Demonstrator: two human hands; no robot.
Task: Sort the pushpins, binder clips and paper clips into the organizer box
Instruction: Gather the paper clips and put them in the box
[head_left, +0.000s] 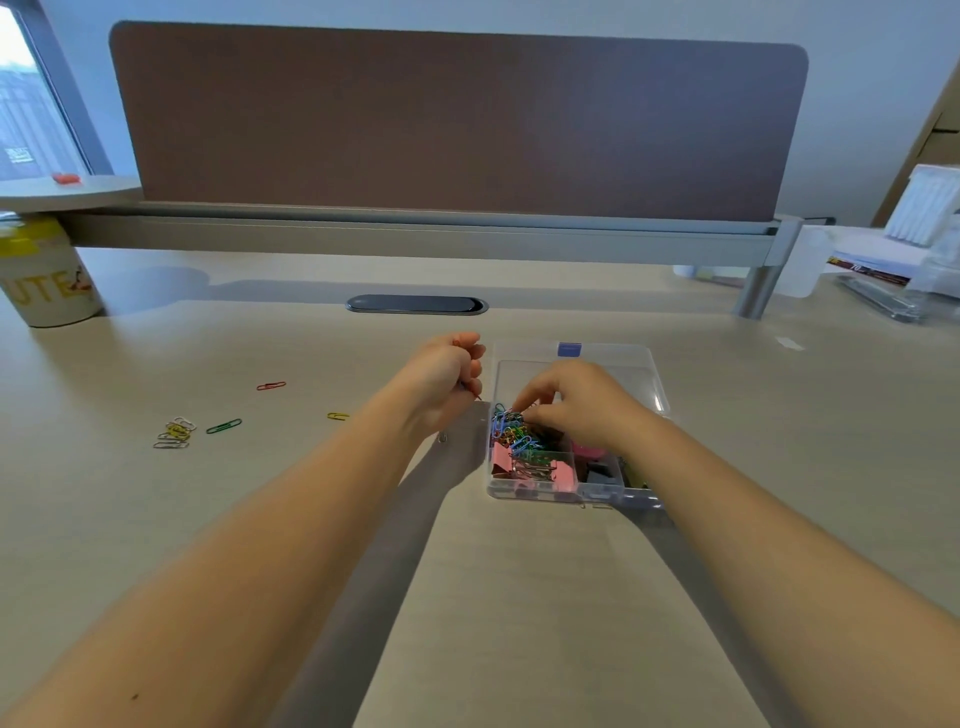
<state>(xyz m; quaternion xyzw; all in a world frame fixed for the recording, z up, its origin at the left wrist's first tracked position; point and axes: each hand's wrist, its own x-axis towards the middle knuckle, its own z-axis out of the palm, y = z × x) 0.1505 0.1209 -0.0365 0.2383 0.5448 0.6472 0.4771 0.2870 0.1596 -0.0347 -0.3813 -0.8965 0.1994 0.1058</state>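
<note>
Fingertips (524, 410) of right hand (582, 405) pinch into paper clip pile (514, 431), organizer box (576, 491), frame centre. Left hand (447, 379) fisted, contents unclear. Likely depositing; next, loose paper clips (176, 434) centre-left.

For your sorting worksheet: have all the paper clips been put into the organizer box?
No, several paper clips lie loose on the desk, left of the organizer box.

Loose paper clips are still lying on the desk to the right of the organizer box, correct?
Not quite: in the head view the loose paper clips lie on the desk to the left of the organizer box, not the right. They are indeed still outside it.
</note>
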